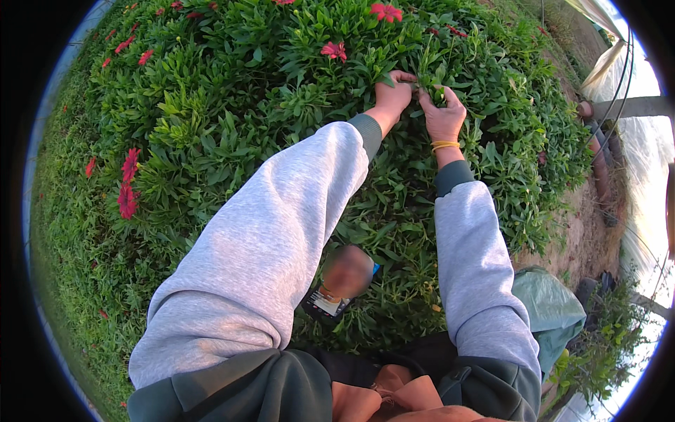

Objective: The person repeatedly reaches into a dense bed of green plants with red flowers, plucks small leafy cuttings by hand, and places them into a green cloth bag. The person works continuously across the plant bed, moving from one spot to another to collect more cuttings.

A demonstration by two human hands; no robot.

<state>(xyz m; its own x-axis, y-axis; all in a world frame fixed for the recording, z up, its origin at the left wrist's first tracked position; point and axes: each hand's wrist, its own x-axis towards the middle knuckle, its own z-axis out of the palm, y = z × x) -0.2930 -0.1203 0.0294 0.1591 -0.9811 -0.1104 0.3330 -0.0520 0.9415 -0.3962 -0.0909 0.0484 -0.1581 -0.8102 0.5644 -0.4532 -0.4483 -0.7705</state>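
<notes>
Both my hands reach into a dense bed of leafy green plants (pixel 300 103) near the top middle. My left hand (pixel 394 96) has its fingers bent around a stem or leaves; its fingertips are partly hidden by foliage. Close beside it on the right, my right hand (pixel 444 113) pinches a leafy green shoot (pixel 437 95) between thumb and fingers. Yellow bands (pixel 445 144) circle my right wrist. Just above the left hand is a red flower (pixel 334 50), with another red flower (pixel 386 12) higher up.
A smartphone (pixel 329 303) with a lit screen lies on the plants between my forearms. More red flowers (pixel 127 200) stand at the left. A green plastic sack (pixel 548 300) is at the lower right, beside bare soil (pixel 575 232), a horizontal pole (pixel 633 107) and plastic sheeting (pixel 646 184).
</notes>
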